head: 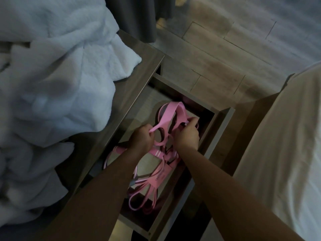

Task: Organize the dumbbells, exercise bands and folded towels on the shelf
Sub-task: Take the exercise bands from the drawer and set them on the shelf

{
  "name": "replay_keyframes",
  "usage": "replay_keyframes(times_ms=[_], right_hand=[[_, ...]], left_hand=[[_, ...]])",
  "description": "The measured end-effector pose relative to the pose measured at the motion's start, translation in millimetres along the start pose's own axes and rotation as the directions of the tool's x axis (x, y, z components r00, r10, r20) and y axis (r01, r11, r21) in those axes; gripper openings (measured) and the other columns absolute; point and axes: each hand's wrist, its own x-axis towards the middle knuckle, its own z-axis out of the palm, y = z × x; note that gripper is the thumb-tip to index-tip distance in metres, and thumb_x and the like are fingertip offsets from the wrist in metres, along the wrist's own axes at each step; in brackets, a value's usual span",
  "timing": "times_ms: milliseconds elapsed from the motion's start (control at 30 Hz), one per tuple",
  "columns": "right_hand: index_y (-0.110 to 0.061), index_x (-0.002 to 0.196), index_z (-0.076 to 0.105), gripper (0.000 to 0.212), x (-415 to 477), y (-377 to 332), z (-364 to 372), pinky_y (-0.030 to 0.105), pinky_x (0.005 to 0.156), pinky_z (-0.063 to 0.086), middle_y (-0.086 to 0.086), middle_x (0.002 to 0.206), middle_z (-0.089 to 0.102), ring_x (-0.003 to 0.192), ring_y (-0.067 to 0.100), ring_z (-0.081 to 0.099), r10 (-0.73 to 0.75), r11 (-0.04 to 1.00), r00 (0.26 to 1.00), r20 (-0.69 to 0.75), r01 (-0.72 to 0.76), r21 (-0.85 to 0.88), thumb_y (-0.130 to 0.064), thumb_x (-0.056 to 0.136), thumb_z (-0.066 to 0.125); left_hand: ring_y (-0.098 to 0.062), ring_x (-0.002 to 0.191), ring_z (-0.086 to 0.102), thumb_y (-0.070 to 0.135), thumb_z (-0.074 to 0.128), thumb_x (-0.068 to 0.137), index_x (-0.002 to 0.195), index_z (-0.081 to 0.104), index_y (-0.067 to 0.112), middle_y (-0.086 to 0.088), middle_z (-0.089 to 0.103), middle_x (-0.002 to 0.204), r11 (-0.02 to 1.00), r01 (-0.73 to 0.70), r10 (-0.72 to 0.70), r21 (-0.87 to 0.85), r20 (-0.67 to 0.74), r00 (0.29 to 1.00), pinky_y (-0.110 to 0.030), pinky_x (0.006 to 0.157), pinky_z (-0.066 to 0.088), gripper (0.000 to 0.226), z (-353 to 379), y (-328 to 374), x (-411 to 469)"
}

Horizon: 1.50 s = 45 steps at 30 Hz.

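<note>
Both hands are down in the open grey-brown wooden shelf compartment (223, 129), working on the bands. Left hand (141, 138): fingers curled, clenched round one end of the wide pink fabric exercise band (171, 110). Right hand (187, 134): thumb and fingers pinching another part of the same band, just beside the left hand, with a small gap between the two. The band rises from both grips and arches past my fingertips toward the far end of the compartment. More of its loops hang in the gap between the hands and under the wrists. A cluster of thin pink rubber loop bands (159, 178) lies on the compartment bottom, nearer me than the hands and between my forearms, closer to the right one. Can't tell whether it's joined to the wide band or just tangled against it. A pink striped band piece (115, 151) sits just outboard of my left wrist, partly hidden by the left forearm. A dark pinkish shape (186, 101) lies beyond the hands at the far wall, too dim to identify. The crumpled pale-blue fluffy towel (57, 70) is piled on the unit's top, well to the left of my left hand, with its near edge overhanging toward the compartment. White cloth (286, 145) lies off to the right of my right arm, apart from it. Grey wood-plank floor (225, 49) shows beyond the far end, past both hands.
</note>
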Motion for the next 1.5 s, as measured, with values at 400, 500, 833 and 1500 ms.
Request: replay_keyframes(times_ms=[400,500,833,1500], right_hand=[[-0.015,0.100,0.064,0.014,1.4,-13.0,-16.6,0.032,0.066,0.050,0.000,0.100,0.061,0.081,0.018,0.059,-0.130,0.895,0.990,0.053,0.141,-0.424,-0.023,0.095,0.053],[-0.016,0.102,0.065,0.016,-10.6,-24.2,-38.1,0.038,0.088,0.047,0.001,0.111,0.047,0.100,0.020,0.052,-0.223,0.925,0.973,0.059,0.230,-0.302,-0.023,0.089,0.059],[-0.009,0.090,0.060,0.010,-127.2,-108.4,-144.8,0.037,0.065,0.059,0.008,0.084,0.064,0.074,0.025,0.066,-0.237,0.969,0.953,0.187,0.218,0.117,-0.017,0.093,0.056],[-0.005,0.132,0.054,0.035,-327.3,-203.1,-253.1,0.037,0.091,0.044,0.005,0.088,0.060,0.082,0.018,0.058,-0.662,0.543,0.581,0.473,-0.063,0.838,-0.009,0.097,0.047]], left_hand=[[-0.016,0.066,0.053,0.011,0.056,0.093,0.081,0.056,0.016,-0.001,0.057,0.071,0.992,0.029,-0.030,-0.121,-0.009,1.000,-0.023,0.054,0.035,0.013,-10.3,8.2,-10.5],[-0.021,0.065,0.054,0.010,0.060,0.089,0.070,0.054,0.019,0.001,0.056,0.065,0.965,0.035,-0.046,-0.259,-0.037,0.998,-0.025,0.055,0.038,0.022,-27.4,25.9,-23.8],[-0.019,0.075,0.066,0.025,0.058,0.095,0.095,0.065,0.020,-0.005,0.067,0.085,0.819,0.028,-0.100,-0.573,-0.095,0.990,-0.023,0.056,0.053,0.009,-151.1,117.7,-154.9],[-0.030,0.086,0.064,0.007,0.056,0.091,0.089,0.067,0.007,-0.017,0.058,0.077,0.179,-0.307,0.036,-0.935,-0.305,0.952,-0.038,0.076,0.056,0.011,-276.3,144.9,-373.6]])
